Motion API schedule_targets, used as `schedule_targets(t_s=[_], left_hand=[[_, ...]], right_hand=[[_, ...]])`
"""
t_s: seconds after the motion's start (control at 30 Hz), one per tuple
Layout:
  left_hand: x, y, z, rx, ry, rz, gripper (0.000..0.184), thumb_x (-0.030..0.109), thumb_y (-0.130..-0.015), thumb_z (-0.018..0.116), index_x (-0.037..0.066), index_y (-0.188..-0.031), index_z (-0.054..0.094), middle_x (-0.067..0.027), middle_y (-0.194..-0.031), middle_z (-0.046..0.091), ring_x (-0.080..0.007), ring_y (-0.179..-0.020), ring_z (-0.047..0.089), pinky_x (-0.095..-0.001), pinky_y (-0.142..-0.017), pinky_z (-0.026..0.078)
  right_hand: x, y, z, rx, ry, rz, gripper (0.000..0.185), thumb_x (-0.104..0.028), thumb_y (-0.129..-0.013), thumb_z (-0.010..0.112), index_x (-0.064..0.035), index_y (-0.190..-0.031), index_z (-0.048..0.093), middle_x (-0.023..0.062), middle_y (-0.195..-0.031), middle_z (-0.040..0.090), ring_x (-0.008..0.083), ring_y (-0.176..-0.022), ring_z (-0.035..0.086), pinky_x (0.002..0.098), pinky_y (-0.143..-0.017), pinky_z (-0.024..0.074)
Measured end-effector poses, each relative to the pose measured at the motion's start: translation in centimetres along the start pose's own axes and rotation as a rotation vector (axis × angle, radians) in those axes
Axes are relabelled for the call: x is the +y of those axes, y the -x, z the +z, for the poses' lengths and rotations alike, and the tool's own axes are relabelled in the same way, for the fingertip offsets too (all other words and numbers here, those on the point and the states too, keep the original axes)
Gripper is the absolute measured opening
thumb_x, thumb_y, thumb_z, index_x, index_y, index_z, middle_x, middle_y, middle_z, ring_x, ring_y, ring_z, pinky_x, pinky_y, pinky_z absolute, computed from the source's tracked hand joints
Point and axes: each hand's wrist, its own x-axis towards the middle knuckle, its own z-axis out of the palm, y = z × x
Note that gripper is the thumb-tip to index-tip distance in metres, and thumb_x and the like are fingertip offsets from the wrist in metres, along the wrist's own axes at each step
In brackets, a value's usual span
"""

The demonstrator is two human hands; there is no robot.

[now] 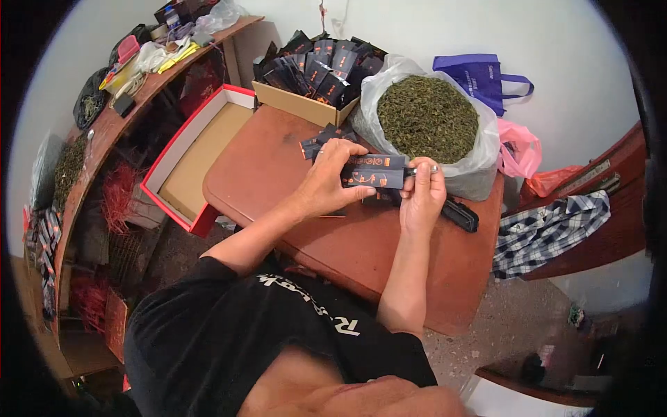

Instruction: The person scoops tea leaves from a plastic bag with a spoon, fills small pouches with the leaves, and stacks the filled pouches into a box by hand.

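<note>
Left hand: mine, curled around the left end of the flat black packet with orange print [379, 178], thumb near, fingers far, likely steadying it above the reddish-brown table [313, 254].
Right hand: my fingertips [421, 171] pinch a slender dark piece [413, 171] at the packet's right end, apparently for fine control.
Translucent plastic bag [476, 177]: just beyond, wide open, leaving the dried green leaves [427, 118] reachable.

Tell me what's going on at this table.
A person's left hand holds a flat, dark packet with orange and pale print above a reddish-brown table. The right hand pinches a small, thin item, too small to identify, at the packet's end. Behind the hands stand a translucent plastic bag of dried green leaves and a brown cardboard box heaped with dark packets.
</note>
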Motion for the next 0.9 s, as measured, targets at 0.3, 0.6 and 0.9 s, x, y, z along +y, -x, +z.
schedule_targets(t_s=[0.3, 0.6, 0.9], left_hand=[[1.3, -0.6, -0.8, 0.055, -0.251, 0.042, 0.057, 0.018, -0.066, 0.078, 0.006, -0.118, 0.059, -0.0166, -0.117, 0.053, -0.0345, -0.109, 0.051, -0.0446, -0.096, 0.041], [1.3, -3.5, 1.2, 0.095, -0.259, 0.191, 0.053, 0.026, -0.063, 0.076, 0.007, -0.109, 0.059, -0.011, -0.105, 0.06, -0.0314, -0.103, 0.057, -0.0446, -0.094, 0.041], [0.4, -5.8, 4.1, 0.197, 0.07, 0.22, 0.041, 0.015, -0.068, 0.077, 0.005, -0.105, 0.061, -0.0157, -0.101, 0.061, -0.0367, -0.096, 0.057, -0.0437, -0.086, 0.047]], right_hand=[[-0.7, -0.5, -0.8, 0.101, -0.026, -0.115, 0.015, -0.018, -0.102, 0.055, -0.0041, -0.1, 0.059, 0.0021, -0.089, 0.059, 0.004, -0.057, 0.046, 0.02, -0.048, 0.0354], [-1.0, -0.2, -1.1, -0.005, -0.242, -0.148, 0.017, -0.02, -0.103, 0.054, -0.004, -0.105, 0.057, 0.0029, -0.094, 0.057, 0.0054, -0.064, 0.043, 0.0217, -0.053, 0.0346], [-2.5, 0.6, -1.1, 0.102, -0.012, -0.46, 0.016, -0.016, -0.103, 0.053, -0.0009, -0.106, 0.054, 0.0064, -0.1, 0.054, 0.0061, -0.064, 0.042, 0.0208, -0.054, 0.0384]])
